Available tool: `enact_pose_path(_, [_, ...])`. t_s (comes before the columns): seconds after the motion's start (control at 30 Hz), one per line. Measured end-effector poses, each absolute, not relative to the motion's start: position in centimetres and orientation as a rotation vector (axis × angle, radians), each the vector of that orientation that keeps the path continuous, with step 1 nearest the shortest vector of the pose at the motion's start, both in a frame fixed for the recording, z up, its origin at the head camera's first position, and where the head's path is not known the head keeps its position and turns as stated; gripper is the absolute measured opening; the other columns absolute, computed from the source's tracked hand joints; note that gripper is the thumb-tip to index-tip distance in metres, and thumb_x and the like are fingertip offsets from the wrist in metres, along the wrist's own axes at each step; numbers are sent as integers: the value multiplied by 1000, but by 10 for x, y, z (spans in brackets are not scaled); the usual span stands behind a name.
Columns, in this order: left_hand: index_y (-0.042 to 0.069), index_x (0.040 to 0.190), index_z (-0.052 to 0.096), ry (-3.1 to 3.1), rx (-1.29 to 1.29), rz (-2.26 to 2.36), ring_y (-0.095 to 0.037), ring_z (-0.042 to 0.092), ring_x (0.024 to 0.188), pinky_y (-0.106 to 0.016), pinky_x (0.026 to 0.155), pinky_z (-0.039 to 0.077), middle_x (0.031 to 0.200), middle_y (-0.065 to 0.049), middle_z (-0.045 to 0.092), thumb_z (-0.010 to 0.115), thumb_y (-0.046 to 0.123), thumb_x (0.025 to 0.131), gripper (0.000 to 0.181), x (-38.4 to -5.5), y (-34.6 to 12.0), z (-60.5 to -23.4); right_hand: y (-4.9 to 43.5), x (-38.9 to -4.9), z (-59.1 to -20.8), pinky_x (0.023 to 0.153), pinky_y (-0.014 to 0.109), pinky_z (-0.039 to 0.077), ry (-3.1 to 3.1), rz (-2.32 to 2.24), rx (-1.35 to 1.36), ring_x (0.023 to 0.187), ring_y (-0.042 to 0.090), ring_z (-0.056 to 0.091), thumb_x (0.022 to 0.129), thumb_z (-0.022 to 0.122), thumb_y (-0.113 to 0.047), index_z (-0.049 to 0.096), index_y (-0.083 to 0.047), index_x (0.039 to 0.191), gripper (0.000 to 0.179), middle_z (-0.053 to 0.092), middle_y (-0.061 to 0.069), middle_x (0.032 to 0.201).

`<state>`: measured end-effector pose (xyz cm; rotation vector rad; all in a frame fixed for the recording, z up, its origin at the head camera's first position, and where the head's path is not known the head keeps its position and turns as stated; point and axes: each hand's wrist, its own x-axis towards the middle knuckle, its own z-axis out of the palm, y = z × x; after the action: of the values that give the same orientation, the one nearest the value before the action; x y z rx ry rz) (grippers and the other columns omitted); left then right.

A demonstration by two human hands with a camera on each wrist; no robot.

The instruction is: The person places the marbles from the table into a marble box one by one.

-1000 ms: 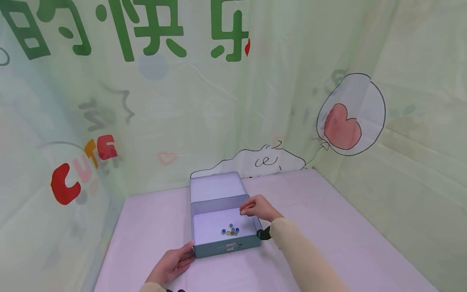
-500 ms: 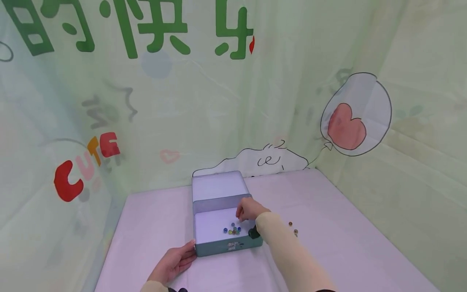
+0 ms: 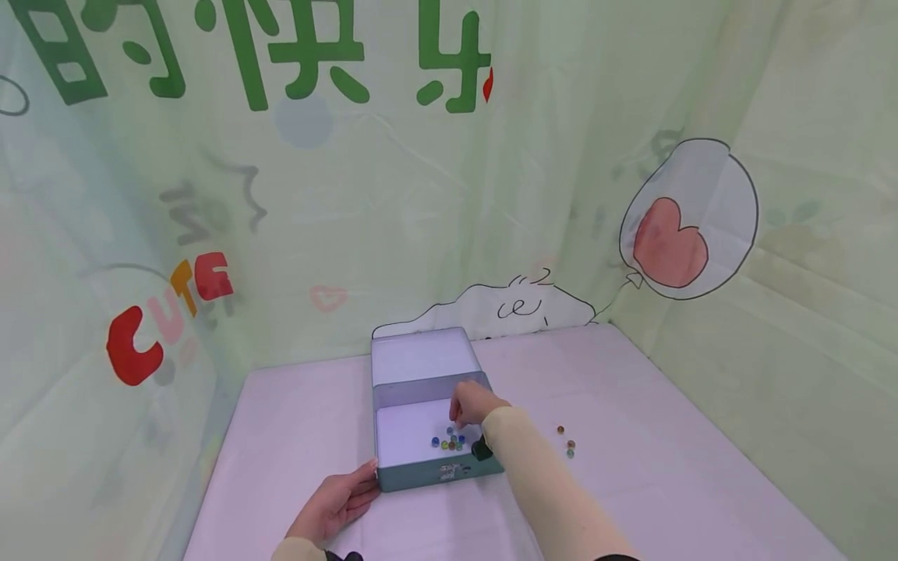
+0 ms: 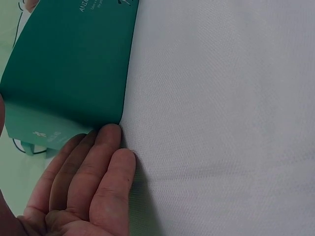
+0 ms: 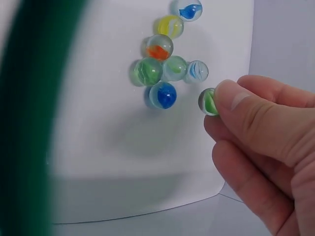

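My right hand [image 3: 473, 403] is over the inside of a green hinged box [image 3: 440, 474] with a white interior. Between thumb and finger it pinches a clear marble with a green swirl [image 5: 209, 102], seen in the right wrist view. Several glass marbles lie in a cluster on the box floor beside it, among them a dark blue one [image 5: 163, 95], a yellow one [image 5: 170, 26] and an orange one [image 5: 159, 47]. My left hand [image 3: 335, 502] rests at the box's near left corner. Its fingers [image 4: 106, 162] are fairly straight, with fingertips right at the lower corner.
The box lid [image 3: 424, 357] is raised back toward the printed curtain [image 3: 393, 234]. On the pale tablecloth [image 3: 631, 467], right of the box, lie a few loose marbles [image 3: 571, 445]. Curtains enclose the table at the left and right.
My right hand has moved left and down inside the box, nearer the marble cluster. Loose marbles at the right have come into sight from behind the sleeve. The left hand stays at the corner.
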<state>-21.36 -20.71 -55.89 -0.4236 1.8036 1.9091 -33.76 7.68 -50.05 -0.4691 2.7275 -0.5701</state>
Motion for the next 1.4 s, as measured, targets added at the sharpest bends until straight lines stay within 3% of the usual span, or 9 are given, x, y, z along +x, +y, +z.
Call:
enact_pose_path(0.43, [-19, 140, 47, 1809, -420, 1907, -39, 66, 125, -51, 111, 51, 139, -33, 58, 71, 44, 96, 80, -214, -206, -562, 79, -336, -497, 77, 33, 61, 2724, -614, -438, 75, 13, 64, 81, 83, 2, 78, -6, 91, 13, 71, -2, 79])
enact_pose_path(0.77, [-20, 139, 48, 1828, -414, 1891, -38, 66, 123, -52, 110, 51, 139, -33, 57, 71, 44, 96, 80, -213, -205, -561, 107, -336, -487, 81, 34, 63, 2657, -1038, -335, 83, 15, 71, 87, 80, -7, 79, -4, 102, 15, 77, 1, 89])
enact_pose_path(1.1, [-20, 139, 47, 1829, -416, 1884, -37, 68, 122, -50, 109, 53, 138, -32, 58, 72, 46, 95, 83, -213, -206, -564, 197, -332, -485, 90, 38, 64, 2651, -1416, -128, 98, 24, 75, 94, 75, -13, 74, 0, 117, 26, 77, 13, 110])
enact_pose_path(1.4, [-19, 140, 47, 1841, -328, 1906, -40, 63, 128, -52, 110, 52, 136, -32, 61, 70, 44, 97, 79, -209, -207, -558, 288, -298, -498, 91, 34, 64, 2688, -1508, 86, 104, 25, 74, 96, 73, -19, 69, 6, 123, 37, 74, 21, 119])
